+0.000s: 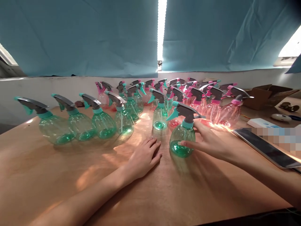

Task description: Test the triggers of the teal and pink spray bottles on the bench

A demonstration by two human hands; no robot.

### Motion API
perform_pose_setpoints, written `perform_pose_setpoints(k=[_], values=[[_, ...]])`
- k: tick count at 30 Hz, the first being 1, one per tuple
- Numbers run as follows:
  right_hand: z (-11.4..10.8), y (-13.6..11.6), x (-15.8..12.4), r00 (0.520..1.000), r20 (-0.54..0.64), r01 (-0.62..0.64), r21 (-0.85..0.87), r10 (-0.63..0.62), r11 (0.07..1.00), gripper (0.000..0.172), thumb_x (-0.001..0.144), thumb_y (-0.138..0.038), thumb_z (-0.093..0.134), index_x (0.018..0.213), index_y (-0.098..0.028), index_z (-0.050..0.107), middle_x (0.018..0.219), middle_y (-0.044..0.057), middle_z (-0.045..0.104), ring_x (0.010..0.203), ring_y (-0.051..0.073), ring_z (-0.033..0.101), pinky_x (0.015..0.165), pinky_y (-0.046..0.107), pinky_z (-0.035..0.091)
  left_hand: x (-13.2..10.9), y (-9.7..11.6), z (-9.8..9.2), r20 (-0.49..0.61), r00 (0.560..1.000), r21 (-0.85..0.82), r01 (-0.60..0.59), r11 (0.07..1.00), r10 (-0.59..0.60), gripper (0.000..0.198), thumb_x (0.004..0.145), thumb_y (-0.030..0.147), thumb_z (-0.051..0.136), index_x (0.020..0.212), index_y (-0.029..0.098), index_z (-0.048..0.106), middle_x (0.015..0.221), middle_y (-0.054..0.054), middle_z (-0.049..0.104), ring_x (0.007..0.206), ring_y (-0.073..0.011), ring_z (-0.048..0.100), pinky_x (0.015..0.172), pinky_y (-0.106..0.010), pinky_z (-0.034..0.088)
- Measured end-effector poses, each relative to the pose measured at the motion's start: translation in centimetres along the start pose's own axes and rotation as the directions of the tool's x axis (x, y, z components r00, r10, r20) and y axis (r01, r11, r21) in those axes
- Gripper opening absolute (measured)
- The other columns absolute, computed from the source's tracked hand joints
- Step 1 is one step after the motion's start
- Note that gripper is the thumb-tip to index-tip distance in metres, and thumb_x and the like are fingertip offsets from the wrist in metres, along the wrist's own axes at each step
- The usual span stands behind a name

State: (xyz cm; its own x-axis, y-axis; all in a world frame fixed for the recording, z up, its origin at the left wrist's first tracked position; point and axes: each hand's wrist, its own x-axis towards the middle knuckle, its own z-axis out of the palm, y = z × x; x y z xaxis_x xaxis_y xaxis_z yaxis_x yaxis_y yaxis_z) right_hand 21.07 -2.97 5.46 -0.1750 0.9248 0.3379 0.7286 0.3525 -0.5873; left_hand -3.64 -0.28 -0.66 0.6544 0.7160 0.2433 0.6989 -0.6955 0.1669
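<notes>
A green spray bottle (180, 135) with a grey and turquoise trigger head stands upright on the table, its nozzle facing left. My right hand (202, 139) is wrapped around its right side, the thumb across the front and the other fingers partly hidden behind it. My left hand (145, 155) lies on the tabletop to the left of that bottle, palm down, fingers stretched out and holding nothing. Just beyond the two hands stands another green spray bottle (160, 117). To the left, several green spray bottles (103, 124) form a slanting row.
Pink spray bottles (229, 113) crowd the back right of the wooden table (150, 201). A phone (265, 147) lies at the right, near a white power strip (262, 123) and a white computer mouse (281, 118). An open cardboard box (261, 99) stands behind them. Blue curtains (94, 37) hang beyond.
</notes>
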Motion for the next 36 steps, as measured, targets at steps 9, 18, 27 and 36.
perform_pose_setpoints(k=[9,18,27,36], values=[[6.2,-1.3,5.0,0.982,-0.063,0.171,-0.095,-0.178,0.981,0.057,0.073,-0.059,0.067,0.110,-0.017,0.057,0.114,0.013,0.058,0.109,0.031,0.054,0.091,0.046,0.046,-4.5,-2.8,-2.5,0.036,0.995,-0.002,0.088,0.996,-0.088,0.043,0.096,0.031,0.048,0.135,0.015,0.051,0.142,-0.012,0.049,0.132,-0.0292,0.042,0.109,-0.046,0.036],[11.1,-5.3,9.3,0.960,-0.176,0.160,-0.304,-0.220,0.939,0.073,0.079,-0.056,0.064,0.127,-0.004,0.050,0.119,0.020,0.063,0.111,0.035,0.053,0.088,0.047,0.048,-5.6,-3.5,-3.9,0.051,0.990,-0.008,0.129,0.992,-0.129,0.036,0.093,0.026,0.053,0.127,0.015,0.058,0.133,-0.013,0.056,0.125,-0.0299,0.049,0.106,-0.048,0.039],[10.6,-6.4,11.3,1.000,-0.025,0.007,-0.377,-0.018,0.926,0.078,0.083,-0.064,0.051,0.137,-0.009,0.038,0.110,0.022,0.068,0.085,0.037,0.069,0.063,0.041,0.049,-5.7,-3.6,-3.3,0.056,0.987,-0.027,0.155,0.987,-0.154,0.037,0.092,0.025,0.053,0.128,0.016,0.058,0.133,-0.013,0.057,0.128,-0.0321,0.047,0.106,-0.053,0.038],[11.2,-6.1,12.2,0.999,-0.047,-0.004,-0.388,-0.015,0.922,0.076,0.085,-0.066,0.045,0.137,-0.012,0.036,0.122,0.025,0.062,0.084,0.040,0.069,0.059,0.040,0.048,-5.8,-3.6,-3.4,0.066,0.984,-0.030,0.166,0.986,-0.164,0.038,0.093,0.026,0.051,0.130,0.018,0.055,0.135,-0.012,0.054,0.127,-0.0305,0.047,0.107,-0.050,0.039]])
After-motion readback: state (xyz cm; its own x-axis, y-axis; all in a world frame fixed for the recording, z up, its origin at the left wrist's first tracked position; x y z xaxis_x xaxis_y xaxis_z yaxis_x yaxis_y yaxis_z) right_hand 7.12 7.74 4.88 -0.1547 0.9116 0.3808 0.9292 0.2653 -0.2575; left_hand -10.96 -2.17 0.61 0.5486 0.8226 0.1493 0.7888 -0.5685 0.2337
